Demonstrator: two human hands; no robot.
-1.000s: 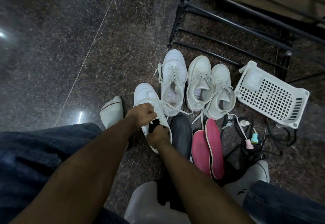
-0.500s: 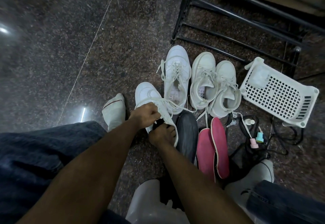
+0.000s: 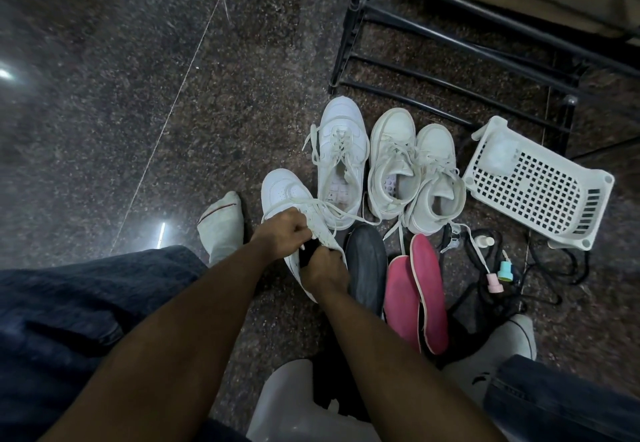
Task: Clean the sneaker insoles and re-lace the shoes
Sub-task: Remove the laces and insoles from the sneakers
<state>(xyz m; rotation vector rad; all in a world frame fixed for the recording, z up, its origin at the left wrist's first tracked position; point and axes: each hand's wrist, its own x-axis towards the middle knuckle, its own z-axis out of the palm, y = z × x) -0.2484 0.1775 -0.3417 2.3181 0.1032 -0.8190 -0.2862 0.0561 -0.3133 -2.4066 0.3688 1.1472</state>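
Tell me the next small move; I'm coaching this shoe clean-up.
Probably pull the dark insole out. The left hand grips the white sneaker at its laces, and the right hand pinches the insole at the shoe's opening, with other insoles already out.
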